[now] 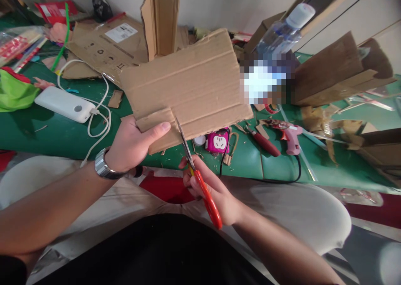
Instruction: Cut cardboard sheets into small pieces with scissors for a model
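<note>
My left hand (133, 145) grips a sheet of brown cardboard (191, 84) by its lower left corner, thumb on top and fingers hidden beneath. In my right hand (213, 189) is a pair of scissors (206, 197) with red handles. Its blades lie at the sheet's near edge, right of my left thumb, pointing up and away from me. A slit or edge runs up from there beside a narrower cardboard flap (159, 124). Whether the blades are closed fully is hard to see. The sheet is held tilted above the green table (25, 128).
A white power bank (64, 103) with a cable lies at left. A pink socket block (217, 141), a red-handled tool (265, 143) and a pink glue gun (291, 136) lie at right. Behind are a plastic bottle (278, 36), a cardboard box (332, 69) and a printed carton (103, 47).
</note>
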Demonstrator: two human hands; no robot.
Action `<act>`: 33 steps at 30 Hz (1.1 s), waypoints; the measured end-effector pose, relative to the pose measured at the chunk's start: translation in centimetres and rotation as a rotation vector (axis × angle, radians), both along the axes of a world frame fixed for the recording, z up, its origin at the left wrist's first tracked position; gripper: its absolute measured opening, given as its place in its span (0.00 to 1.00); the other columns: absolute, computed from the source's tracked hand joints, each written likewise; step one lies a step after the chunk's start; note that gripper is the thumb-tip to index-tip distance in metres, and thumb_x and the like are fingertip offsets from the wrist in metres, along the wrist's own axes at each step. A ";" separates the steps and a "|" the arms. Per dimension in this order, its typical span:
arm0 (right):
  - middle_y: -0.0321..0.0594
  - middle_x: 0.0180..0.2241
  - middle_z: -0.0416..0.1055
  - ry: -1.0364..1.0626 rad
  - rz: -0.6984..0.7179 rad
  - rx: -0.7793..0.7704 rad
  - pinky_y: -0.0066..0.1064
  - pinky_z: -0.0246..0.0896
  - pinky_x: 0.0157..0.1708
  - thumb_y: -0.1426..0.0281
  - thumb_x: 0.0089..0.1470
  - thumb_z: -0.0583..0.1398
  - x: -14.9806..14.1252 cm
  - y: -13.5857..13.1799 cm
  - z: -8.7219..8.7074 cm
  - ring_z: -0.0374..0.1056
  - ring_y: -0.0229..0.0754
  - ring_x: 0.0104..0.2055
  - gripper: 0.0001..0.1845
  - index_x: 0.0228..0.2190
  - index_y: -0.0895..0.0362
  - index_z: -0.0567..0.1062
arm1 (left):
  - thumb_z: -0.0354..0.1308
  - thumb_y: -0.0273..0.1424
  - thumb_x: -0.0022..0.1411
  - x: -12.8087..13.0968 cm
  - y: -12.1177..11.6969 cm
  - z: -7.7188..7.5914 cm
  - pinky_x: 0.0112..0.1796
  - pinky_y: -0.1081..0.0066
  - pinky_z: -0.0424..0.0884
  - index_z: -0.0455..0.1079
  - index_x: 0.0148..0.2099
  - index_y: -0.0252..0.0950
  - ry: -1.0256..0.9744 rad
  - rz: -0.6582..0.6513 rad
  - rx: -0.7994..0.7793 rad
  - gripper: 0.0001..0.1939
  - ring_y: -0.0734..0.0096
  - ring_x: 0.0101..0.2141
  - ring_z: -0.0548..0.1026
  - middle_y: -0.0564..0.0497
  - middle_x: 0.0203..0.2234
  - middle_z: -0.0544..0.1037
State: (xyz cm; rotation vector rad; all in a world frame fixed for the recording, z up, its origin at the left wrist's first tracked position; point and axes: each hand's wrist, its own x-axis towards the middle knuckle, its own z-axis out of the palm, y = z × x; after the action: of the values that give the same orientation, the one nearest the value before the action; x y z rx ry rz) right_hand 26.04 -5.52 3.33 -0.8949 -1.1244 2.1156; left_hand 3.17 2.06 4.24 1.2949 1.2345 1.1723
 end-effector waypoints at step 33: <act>0.27 0.30 0.55 0.030 0.033 0.044 0.31 0.40 0.27 0.49 0.74 0.60 0.1 0.1 0.2 0.43 0.35 0.27 0.21 0.50 0.51 0.63 | 0.74 0.41 0.65 -0.4 0.2 0.0 0.57 0.62 0.82 0.87 0.49 0.41 0.009 0.013 -0.041 0.14 0.52 0.55 0.86 0.48 0.50 0.89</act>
State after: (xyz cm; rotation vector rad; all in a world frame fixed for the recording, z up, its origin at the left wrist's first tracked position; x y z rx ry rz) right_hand 26.15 -5.42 3.48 -0.8263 -1.1736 2.1155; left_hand 2.73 2.25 4.26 1.2648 1.2685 1.1465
